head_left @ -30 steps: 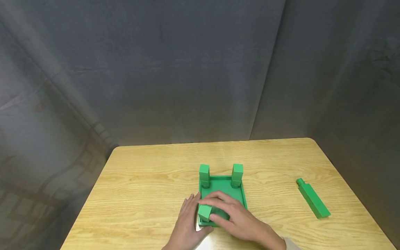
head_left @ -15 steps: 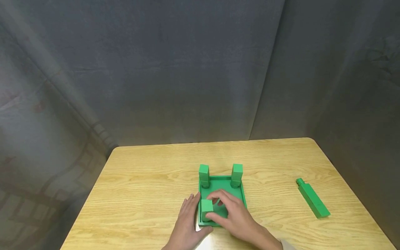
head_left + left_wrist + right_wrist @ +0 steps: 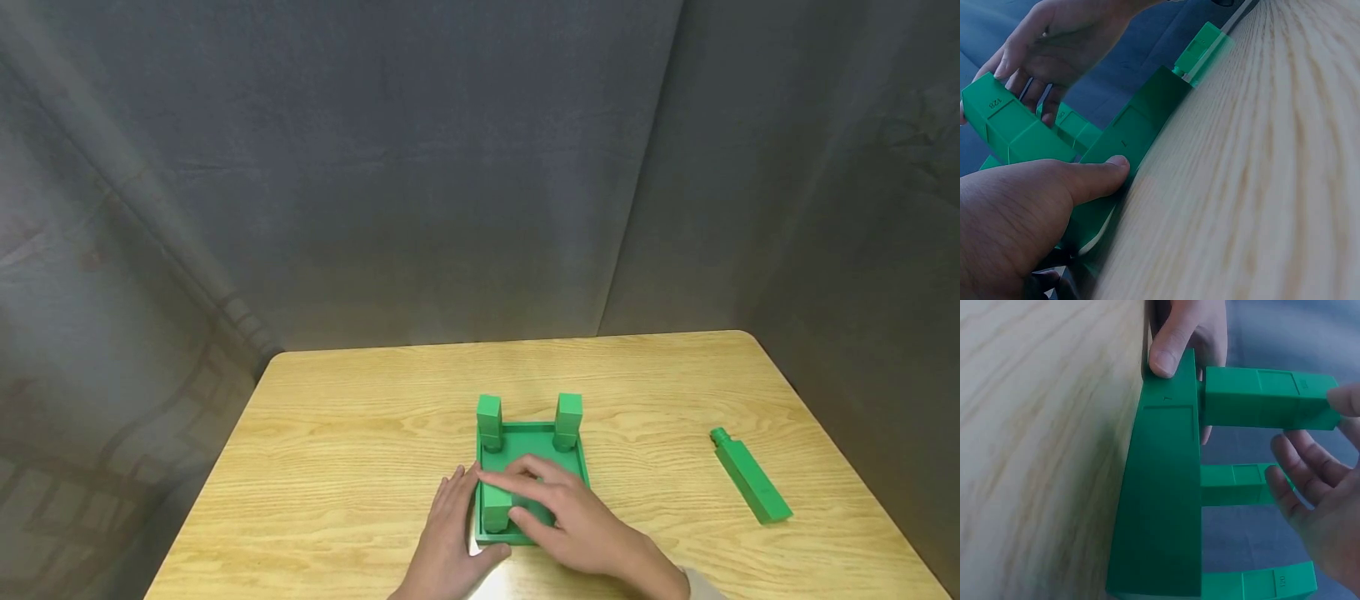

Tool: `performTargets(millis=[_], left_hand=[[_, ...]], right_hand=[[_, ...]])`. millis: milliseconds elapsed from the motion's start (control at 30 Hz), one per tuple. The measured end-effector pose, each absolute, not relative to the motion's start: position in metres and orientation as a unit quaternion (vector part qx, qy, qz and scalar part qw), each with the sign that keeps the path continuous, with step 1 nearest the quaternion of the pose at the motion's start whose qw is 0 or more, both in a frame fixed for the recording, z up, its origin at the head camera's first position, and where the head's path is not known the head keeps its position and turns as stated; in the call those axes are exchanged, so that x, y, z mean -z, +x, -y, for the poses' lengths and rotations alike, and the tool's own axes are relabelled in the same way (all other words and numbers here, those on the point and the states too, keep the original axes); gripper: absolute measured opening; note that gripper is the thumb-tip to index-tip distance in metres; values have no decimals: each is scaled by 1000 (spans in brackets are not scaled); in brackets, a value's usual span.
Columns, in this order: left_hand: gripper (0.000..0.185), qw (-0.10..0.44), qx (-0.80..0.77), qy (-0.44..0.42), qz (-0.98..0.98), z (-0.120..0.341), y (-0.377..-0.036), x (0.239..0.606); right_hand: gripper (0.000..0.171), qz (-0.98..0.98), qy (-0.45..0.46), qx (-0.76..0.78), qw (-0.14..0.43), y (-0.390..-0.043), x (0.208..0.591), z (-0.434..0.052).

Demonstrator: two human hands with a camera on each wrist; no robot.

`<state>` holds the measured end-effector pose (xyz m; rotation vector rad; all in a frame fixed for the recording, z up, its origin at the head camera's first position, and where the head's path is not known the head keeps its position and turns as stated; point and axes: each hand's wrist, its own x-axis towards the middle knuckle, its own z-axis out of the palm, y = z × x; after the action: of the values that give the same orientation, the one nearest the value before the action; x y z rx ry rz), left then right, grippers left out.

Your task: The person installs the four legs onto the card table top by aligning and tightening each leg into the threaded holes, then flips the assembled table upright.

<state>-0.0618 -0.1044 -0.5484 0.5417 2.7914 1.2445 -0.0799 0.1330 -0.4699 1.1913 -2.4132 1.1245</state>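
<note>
A shallow green panel [image 3: 534,460] with a raised rim lies on the table, with square green legs standing at three of its corners. At the near left corner, my right hand [image 3: 581,521] grips the upper end of one leg [image 3: 1260,397] between thumb and index finger. The index finger reaches across behind its top; the other fingers curl beside it. My left hand [image 3: 450,533] braces that same corner. Its straight fingers lie along the panel's left side, and the thumb [image 3: 1100,178] presses on the near side wall.
Two other legs, back left [image 3: 490,421] and back right [image 3: 568,421], stand upright on the panel. A loose green leg [image 3: 753,482] with a threaded end lies at the right of the wooden table [image 3: 337,433]. Grey curtains [image 3: 450,208] enclose the back and sides.
The near left leg has turned from skewed to square with the panel. My right index finger drew back from it, then reached over its top again. The left hand stays put.
</note>
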Motion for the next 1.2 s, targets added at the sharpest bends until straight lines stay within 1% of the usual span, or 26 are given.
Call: performTargets(millis=[67,200,400,500,633,800,967,1100,1200], left_hand=[[108,21,-402,172,-899,104,-62,548],[108,21,-404,168,-899,105,-61,548],[108,14,-408,170,-897,105,-61,549],[107,7,-406,173,-897,104,-60,548],[106,-2,-402,176,-899,104,-60,548],[107,13,-411,174,-895,104,-61,548],[109,25,-411,169,-895,104,-62,547],[109,28,-407,169,-897,104,-62,547],[108,21,-404,174,-898,104,-62,547]], right_hand=[[57,827,396,-383,111,-80,471,-133],[50,831,367,-402,116,-78,473,-128],[39,824,329,-434,154,-77,480,-120],[38,821,319,-445,163,-77,481,-118],[38,818,319,-450,163,-77,482,-117],[32,808,344,-453,155,-77,481,-119],[35,799,354,-467,134,-76,479,-121],[44,800,362,-468,97,-76,477,-122],[50,803,378,-453,83,-76,475,-123]])
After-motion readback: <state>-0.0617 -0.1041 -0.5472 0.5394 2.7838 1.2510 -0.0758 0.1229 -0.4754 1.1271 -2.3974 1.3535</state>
